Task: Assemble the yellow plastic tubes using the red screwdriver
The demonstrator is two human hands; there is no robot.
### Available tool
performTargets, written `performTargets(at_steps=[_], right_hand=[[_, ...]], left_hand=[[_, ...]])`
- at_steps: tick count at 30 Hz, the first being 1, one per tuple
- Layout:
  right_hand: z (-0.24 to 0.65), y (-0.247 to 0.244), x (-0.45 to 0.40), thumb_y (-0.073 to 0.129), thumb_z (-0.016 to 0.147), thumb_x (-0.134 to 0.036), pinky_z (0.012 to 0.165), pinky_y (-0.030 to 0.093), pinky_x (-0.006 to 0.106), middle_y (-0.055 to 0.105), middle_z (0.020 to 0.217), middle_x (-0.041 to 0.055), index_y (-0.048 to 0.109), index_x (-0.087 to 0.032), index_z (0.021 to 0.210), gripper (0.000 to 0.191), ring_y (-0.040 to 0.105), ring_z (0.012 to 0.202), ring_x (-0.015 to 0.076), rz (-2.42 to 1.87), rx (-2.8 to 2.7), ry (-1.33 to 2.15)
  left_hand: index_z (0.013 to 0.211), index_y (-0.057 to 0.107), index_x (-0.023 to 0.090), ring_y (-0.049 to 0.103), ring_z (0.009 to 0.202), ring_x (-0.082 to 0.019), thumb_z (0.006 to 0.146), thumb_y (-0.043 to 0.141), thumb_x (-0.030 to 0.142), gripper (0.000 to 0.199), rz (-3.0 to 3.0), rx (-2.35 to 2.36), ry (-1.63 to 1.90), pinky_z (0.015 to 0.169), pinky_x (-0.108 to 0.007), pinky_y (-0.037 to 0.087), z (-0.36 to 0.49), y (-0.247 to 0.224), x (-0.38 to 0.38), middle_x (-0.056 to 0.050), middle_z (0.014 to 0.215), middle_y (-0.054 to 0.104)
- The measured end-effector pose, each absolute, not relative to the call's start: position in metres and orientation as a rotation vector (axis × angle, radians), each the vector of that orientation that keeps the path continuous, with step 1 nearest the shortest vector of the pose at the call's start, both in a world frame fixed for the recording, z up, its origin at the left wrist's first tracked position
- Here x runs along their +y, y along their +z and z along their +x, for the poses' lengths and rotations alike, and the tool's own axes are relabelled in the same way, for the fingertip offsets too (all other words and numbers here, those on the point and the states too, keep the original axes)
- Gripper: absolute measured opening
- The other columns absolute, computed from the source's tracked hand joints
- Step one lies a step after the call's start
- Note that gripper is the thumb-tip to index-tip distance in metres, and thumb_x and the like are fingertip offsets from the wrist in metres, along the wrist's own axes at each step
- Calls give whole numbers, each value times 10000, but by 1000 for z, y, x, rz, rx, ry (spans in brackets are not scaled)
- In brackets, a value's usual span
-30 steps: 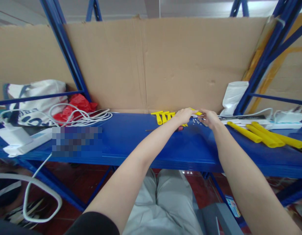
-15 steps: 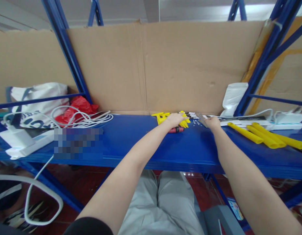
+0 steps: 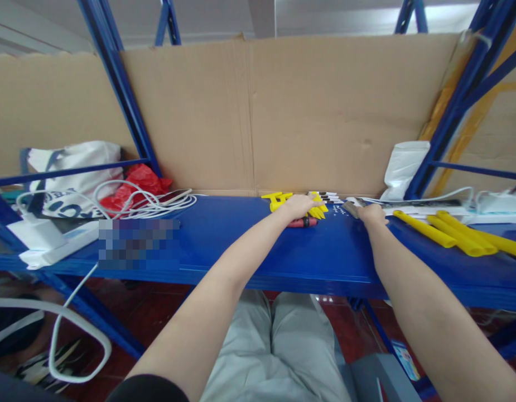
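My left hand lies over a group of yellow plastic parts, its fingers stretched toward the right and partly hidden. More yellow pointed ends stick out beyond those fingers. Just in front of that hand lies a red-handled tool with black on it, perhaps a screwdriver. My right hand is closed on a flat grey metal piece, which points left and back. Between the hands are small silvery bits, too small to make out, and several thin black-and-white items behind them.
Several yellow tubes lie to the right. White power strips stand at the right and left. Coiled white cable, a red plastic bag and a cloth bag sit at left. Cardboard walls the back.
The camera view has shifted slightly. My right hand and the flat grey metal piece have moved a little to the right; the left hand stays over the yellow parts.
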State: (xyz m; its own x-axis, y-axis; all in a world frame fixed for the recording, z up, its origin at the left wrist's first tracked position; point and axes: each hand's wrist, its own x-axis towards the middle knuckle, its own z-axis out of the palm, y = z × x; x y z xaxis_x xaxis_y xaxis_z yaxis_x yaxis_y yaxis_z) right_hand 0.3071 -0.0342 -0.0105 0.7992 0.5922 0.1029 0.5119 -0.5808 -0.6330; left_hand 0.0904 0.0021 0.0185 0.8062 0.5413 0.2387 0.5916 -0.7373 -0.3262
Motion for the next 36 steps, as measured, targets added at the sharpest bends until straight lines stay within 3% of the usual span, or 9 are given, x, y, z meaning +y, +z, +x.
performTargets(at_steps=[5, 10, 13, 16, 25, 27, 30, 33, 36], right_hand=[[303, -14, -30, 535, 885, -323, 1060, 351, 518, 499, 1401, 236, 604, -91, 1263, 449, 411, 1346, 351, -2301, -929, -32], [297, -12, -18, 554, 864, -262, 1017, 426, 474, 625, 1272, 169, 653, -140, 1194, 366, 536, 1236, 301, -2055, -1326, -32], [290, -12, -10, 576, 821, -185, 1038, 426, 394, 624, 1301, 131, 622, -159, 1256, 438, 564, 1214, 236, -1768, -1634, -100], [280, -13, -5, 597, 783, -152, 1077, 396, 398, 602, 1348, 111, 632, -180, 1259, 478, 539, 1260, 227, -1573, -1859, -80], [269, -3, -10, 522, 772, -60, 1046, 430, 334, 692, 1206, 88, 760, -164, 993, 342, 614, 1170, 213, -1431, -1893, -34], [267, 2, -8, 538, 816, -116, 990, 468, 330, 720, 1124, 104, 756, -145, 970, 268, 649, 1094, 219, -1485, -1743, -28], [262, 6, 1, 552, 848, -154, 771, 541, 287, 743, 928, 116, 724, -97, 976, 221, 696, 849, 190, -1623, -1460, 138], [262, 4, 13, 572, 839, -141, 566, 511, 228, 706, 721, 80, 701, -80, 936, 173, 652, 619, 142, -1800, -1347, 352], [269, -6, 26, 600, 783, -113, 510, 499, 265, 614, 540, 40, 693, -99, 784, 94, 624, 545, 176, -1950, -1409, 324]], left_hand=[[1400, 504, 271, 561, 1267, -191, 929, 454, 134, 494, -2653, -827, -249, 1034, -308, 441, 88, 15, 6, -71, 1486, 486], [1379, 471, 130, 619, 1180, -228, 911, 488, 155, 469, -2686, -911, -286, 967, -314, 473, 87, 13, 5, -150, 1265, 654], [1391, 462, 147, 623, 1173, -229, 906, 476, 133, 485, -2686, -881, -305, 959, -311, 474, 87, 12, 4, -148, 1271, 649], [1382, 487, 175, 610, 1194, -216, 907, 457, 119, 480, -2700, -844, -319, 971, -303, 466, 86, 12, 4, -125, 1303, 636], [1313, 583, 229, 581, 1234, -182, 841, 486, 58, 512, -2794, -820, -408, 1030, -311, 448, 78, 21, 11, -60, 1366, 607], [1304, 598, 218, 564, 1255, -181, 807, 500, 30, 540, -2833, -862, -443, 1051, -305, 429, 73, 25, 15, -61, 1374, 601], [1292, 614, 183, 582, 1228, -178, 778, 513, 16, 550, -2891, -1061, -557, 1035, -281, 440, 58, 35, 24, -65, 1319, 643], [1326, 587, 156, 620, 1170, -207, 741, 567, 26, 600, -2803, -1526, -669, 949, -266, 496, 37, 45, 36, -100, 1306, 646], [1421, 479, 143, 687, 1026, -231, 713, 571, 6, 726, -2699, -2034, -718, 789, -274, 551, 16, 49, 47, -141, 1269, 661]])
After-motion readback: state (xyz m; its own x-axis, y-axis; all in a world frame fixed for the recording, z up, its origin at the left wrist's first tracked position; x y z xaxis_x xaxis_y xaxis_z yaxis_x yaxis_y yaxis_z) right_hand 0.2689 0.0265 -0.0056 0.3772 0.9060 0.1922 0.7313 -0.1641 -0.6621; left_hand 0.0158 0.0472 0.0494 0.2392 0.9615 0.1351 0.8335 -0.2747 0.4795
